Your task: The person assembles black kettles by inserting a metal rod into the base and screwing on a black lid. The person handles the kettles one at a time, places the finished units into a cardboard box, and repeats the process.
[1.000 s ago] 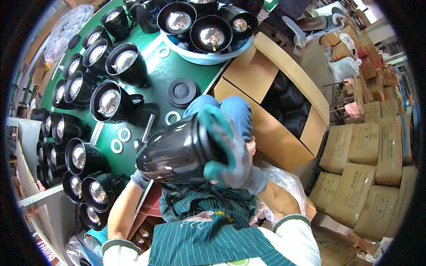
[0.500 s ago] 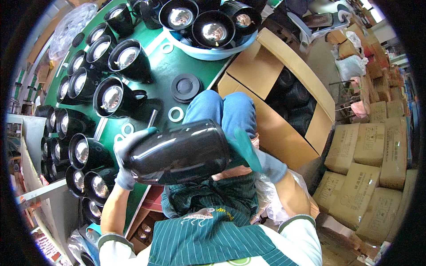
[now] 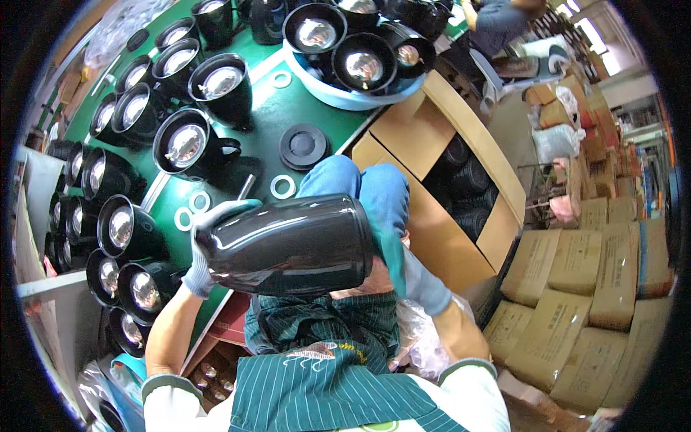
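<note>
A large glossy black jug (image 3: 291,245) lies on its side above my lap. My left hand (image 3: 205,248), in a grey and green work glove, is wrapped round its left end. Against the jug's flat right end lies my right hand (image 3: 409,270), gloved alike, its fingers stretched out and seen nearly edge-on; its palm is hidden. Beyond the jug, on the green table, are a short metal rod (image 3: 247,186), several white rings (image 3: 283,186) and a black round disc (image 3: 304,146). A black handled jug with a silvery inside (image 3: 188,144) stands near them.
More black jugs crowd the table's left side. A light blue basin (image 3: 345,99) holds several others. At right stands an open carton (image 3: 439,223) with black items inside; stacked brown cartons (image 3: 554,338) lie farther right. Another person (image 3: 500,25) is at the top right.
My right hand has come in leftward against the jug's end, its fingers more upright. My left hand keeps its grip. The whole view has shifted slightly, and another person now shows at the top.
</note>
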### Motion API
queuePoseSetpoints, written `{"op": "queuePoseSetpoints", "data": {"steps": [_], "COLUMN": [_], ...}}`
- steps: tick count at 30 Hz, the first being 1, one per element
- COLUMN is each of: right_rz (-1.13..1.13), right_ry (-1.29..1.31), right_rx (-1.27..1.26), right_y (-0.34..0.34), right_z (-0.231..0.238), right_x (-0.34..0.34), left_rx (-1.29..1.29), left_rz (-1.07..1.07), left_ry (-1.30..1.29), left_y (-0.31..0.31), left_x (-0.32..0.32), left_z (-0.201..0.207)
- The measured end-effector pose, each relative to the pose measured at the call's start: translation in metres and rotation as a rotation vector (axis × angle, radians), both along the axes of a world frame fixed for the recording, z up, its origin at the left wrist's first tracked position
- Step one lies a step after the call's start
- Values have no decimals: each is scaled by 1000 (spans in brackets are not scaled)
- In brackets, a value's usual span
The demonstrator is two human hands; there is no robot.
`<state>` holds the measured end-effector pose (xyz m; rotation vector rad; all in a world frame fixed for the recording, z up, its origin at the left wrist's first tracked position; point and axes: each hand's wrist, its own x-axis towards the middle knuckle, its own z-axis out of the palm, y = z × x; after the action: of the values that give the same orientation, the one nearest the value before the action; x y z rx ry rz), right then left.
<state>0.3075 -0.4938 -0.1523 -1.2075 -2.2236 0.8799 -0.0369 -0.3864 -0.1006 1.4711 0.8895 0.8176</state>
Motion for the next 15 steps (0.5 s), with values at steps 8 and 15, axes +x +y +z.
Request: {"op": "queuePoseSetpoints", "data": {"steps": [8, 15], "right_rz": [-429, 20], "right_ry": [843, -155], "right_rx": [-433, -266], "right_y": [-1, 18], "right_z": [36, 36], "right_x": [-33, -23], "left_rx": [558, 882], "left_rz": [105, 13], "left_ry": [229, 272], "left_y": [3, 18], "left_x": [5, -4], "left_z": [-10, 9]}}
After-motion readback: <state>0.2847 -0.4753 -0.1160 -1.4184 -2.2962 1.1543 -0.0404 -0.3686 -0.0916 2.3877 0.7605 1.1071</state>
